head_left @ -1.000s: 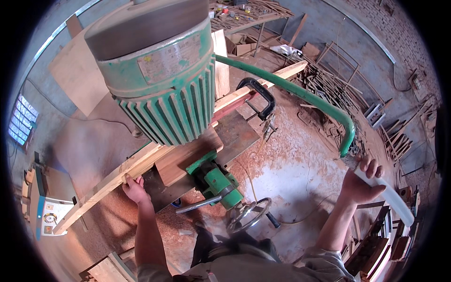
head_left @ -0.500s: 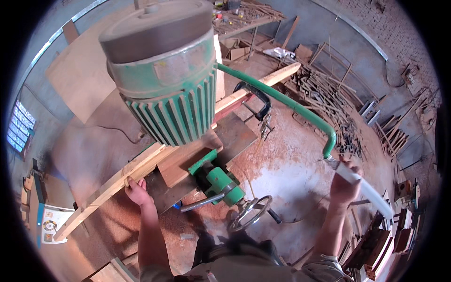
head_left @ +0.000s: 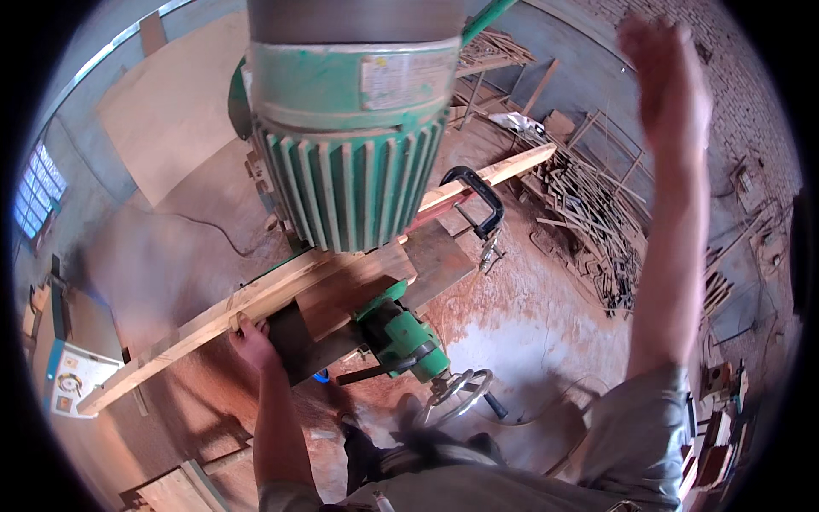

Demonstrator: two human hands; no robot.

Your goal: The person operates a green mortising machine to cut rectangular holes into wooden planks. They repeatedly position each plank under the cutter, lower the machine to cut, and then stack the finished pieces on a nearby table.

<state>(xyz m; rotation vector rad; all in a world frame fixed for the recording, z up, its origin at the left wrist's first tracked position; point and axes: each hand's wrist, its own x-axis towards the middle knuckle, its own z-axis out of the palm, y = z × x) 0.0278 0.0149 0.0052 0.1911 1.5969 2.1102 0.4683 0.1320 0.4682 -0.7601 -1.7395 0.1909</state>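
At the left, my left hand point(head_left: 254, 343) has its fingers curled against the near edge of a long pale wooden beam point(head_left: 183, 341). The beam runs diagonally under a large green ribbed motor point(head_left: 354, 171). A wooden block point(head_left: 341, 299) lies against the beam, with the green clamp point(head_left: 401, 337) of the machine pressing on its near side. My right hand point(head_left: 670, 85) is raised high at the upper right, smeared by motion; its grip is unclear. Part of a green lever bar point(head_left: 486, 21) shows beside the motor; its handle end is out of view.
A black C-clamp point(head_left: 478, 200) grips the beam's far part. The clamp's metal handwheel point(head_left: 461, 397) stands near my body. A heap of wood offcuts point(head_left: 589, 213) lies on the floor at right; a white-and-blue cabinet point(head_left: 81, 375) stands at left.
My right hand has swung upward from the lower right, where it held the lever's pale handle. The green lever has risen mostly out of view. My left hand stays at the beam.
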